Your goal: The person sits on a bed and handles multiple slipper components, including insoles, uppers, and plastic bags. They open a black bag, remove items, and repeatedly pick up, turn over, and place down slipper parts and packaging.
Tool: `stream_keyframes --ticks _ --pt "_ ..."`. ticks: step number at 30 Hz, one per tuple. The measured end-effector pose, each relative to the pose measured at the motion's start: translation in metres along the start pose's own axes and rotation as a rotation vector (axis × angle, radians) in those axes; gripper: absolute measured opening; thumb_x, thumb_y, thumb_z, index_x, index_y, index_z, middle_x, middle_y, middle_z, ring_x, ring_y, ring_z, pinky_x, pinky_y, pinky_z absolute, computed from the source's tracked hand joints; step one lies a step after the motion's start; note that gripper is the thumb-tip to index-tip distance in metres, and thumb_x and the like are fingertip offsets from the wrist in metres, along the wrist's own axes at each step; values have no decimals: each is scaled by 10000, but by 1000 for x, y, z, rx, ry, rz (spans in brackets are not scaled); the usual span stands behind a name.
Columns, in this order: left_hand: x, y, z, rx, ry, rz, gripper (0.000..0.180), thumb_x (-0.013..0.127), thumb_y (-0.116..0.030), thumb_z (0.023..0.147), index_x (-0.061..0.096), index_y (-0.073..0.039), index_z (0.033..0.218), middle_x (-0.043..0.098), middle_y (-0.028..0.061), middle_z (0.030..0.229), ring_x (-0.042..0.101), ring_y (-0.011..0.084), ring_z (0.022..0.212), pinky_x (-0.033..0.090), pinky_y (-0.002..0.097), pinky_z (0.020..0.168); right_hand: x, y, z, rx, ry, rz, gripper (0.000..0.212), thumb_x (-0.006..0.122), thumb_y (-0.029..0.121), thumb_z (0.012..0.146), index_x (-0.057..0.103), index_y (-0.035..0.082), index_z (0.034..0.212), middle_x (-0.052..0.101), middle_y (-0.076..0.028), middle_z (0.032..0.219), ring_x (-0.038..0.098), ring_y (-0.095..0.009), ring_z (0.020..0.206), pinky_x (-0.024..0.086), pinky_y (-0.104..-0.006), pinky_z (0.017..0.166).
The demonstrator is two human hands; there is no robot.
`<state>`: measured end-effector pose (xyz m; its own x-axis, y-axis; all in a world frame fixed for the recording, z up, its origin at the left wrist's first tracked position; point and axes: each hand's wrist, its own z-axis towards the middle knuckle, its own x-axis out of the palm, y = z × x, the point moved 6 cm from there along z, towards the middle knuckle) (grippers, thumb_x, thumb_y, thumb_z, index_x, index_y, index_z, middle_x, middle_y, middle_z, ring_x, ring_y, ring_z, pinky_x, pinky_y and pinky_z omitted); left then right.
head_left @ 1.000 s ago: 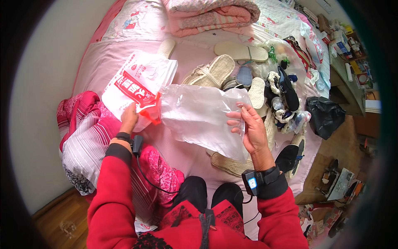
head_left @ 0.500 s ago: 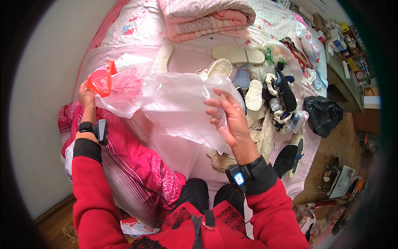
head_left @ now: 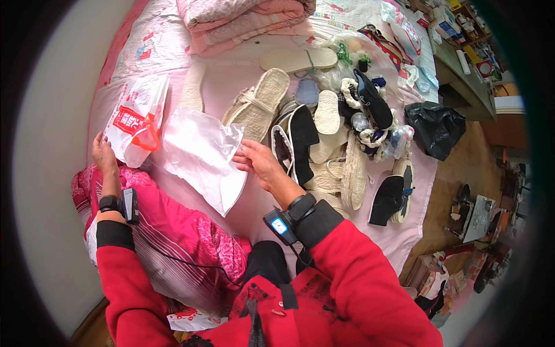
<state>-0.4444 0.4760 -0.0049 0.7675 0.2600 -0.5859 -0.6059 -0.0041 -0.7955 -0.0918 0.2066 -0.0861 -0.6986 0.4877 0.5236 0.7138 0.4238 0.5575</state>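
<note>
Straight ahead of the person is 12 o'clock. Close by, at 10 o'clock, lies a heap of pink and white cloth point(head_left: 193, 202). Just past it, the left hand point(head_left: 105, 153) is at the left edge of a white bag with red on it point(head_left: 128, 118). The right hand point(head_left: 260, 165), at 12, has its fingers close together, with the tips by the right edge of a cloudy plastic bag point(head_left: 202, 165) at 11. I can't tell if either hand pinches its bag. Farther off, shoes and soles point(head_left: 328, 113) lie in a pile at 1. A folded pink quilt point(head_left: 248, 26) is farthest, at 12.
</note>
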Motion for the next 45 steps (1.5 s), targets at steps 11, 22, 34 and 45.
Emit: stream_keyframes --ticks 11,22,34,45 --pt "-19 -57 22 -10 -3 -290 306 340 -13 876 423 27 1167 434 143 1201 519 214 1012 459 270 824 -174 42 -78 -17 -207 -207 303 457 159 869 459 15 1135 607 -118 920 597 -136 742 486 -211 616" --pt "-189 -1 -46 -126 -150 -369 300 341 -32 892 395 41 1178 422 152 1200 497 246 1044 449 310 870 -331 84 -210 81 -566 -338 276 474 167 858 477 39 1102 612 -99 874 602 -133 690 494 -202 534" --pt "-353 -30 -48 -252 -149 -489 287 393 -47 887 434 9 1166 469 122 1156 500 214 1033 453 298 866 -430 243 -299 -94 -810 -657 201 484 164 846 516 85 1027 603 -60 755 570 -121 559 459 -236 472" --pt "-380 -262 74 197 264 -431 342 411 -70 887 380 28 1213 455 128 1195 452 190 1098 374 251 949 -386 184 -220 -96 -618 -703 233 490 158 825 524 60 1034 587 -54 735 563 -113 567 445 -227 466"
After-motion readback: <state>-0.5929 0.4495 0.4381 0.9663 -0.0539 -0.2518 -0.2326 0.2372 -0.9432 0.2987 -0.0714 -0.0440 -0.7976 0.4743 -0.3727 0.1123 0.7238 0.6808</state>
